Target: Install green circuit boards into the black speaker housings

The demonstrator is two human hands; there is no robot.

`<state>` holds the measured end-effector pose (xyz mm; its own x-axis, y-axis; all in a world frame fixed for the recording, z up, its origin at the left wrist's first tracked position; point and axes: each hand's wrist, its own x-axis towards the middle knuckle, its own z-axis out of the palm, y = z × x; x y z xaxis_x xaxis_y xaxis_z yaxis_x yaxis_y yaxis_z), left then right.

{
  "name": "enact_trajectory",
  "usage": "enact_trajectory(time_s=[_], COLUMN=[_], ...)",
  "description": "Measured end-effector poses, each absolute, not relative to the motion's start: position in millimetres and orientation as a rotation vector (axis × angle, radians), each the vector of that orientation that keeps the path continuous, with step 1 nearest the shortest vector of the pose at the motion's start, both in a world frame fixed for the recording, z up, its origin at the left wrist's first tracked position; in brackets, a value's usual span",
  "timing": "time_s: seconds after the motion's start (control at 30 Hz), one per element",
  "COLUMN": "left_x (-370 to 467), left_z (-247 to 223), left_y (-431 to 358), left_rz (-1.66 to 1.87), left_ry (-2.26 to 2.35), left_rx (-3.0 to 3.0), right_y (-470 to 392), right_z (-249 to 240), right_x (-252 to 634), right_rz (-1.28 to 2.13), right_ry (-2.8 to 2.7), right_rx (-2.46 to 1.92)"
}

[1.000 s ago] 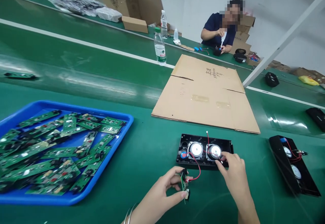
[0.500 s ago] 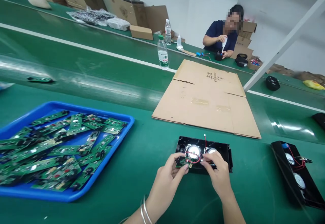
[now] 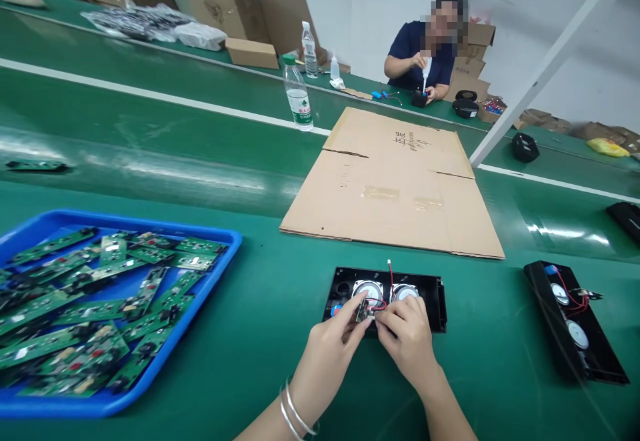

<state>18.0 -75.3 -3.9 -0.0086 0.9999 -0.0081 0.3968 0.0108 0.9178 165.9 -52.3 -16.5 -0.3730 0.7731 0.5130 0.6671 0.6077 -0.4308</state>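
My left hand [image 3: 334, 342] pinches a small circuit board [image 3: 362, 309] between thumb and fingers, tilted up on edge. Close beside it, my right hand [image 3: 407, 335] has its fingertips pinched on the small white plug of a cable [image 3: 371, 317] at the board's near end. Whether the plug sits in its socket I cannot tell. Both hands are over the near side of a black speaker housing [image 3: 431, 301] with two round silver speakers [image 3: 404, 291]. A red wire with a white connector [image 3: 389, 263] sticks up past the housing's far edge.
On the left, a blue tray [image 3: 231, 244] holds several green circuit boards [image 3: 100, 307]. A second speaker housing [image 3: 595, 334] lies at right. Beyond are flattened cardboard [image 3: 395, 167], a water bottle [image 3: 299, 97] and a metal post [image 3: 545, 71]. Across the line a person [image 3: 417, 47] works with a white bottle.
My hands have come together, and the right fingertips now meet the board's end. The board has turned from lying flatter to standing on edge. The whole view has shifted slightly.
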Motion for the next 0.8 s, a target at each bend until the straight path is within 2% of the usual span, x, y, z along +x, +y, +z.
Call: enact_trajectory(time_s=[0.23, 0.5, 0.8], left_x=[26.5, 18.2, 22.2], left_z=[-6.2, 6.8, 4.6], left_y=[-76.6, -68.6, -73.3], left_rz=[1.054, 1.015, 1.013], left_ry=[1.458, 1.300, 1.363], left_rx=[1.374, 1.355, 1.217], right_y=[-53.3, -55.8, -58.5], right_z=[-20.0, -21.0, -18.8], right_x=[165.5, 169.5, 166.6], right_rz=[0.114, 0.535, 0.388], right_ry=[-2.158, -1.983, -2.073], right_rx=[-1.097, -1.316, -1.311])
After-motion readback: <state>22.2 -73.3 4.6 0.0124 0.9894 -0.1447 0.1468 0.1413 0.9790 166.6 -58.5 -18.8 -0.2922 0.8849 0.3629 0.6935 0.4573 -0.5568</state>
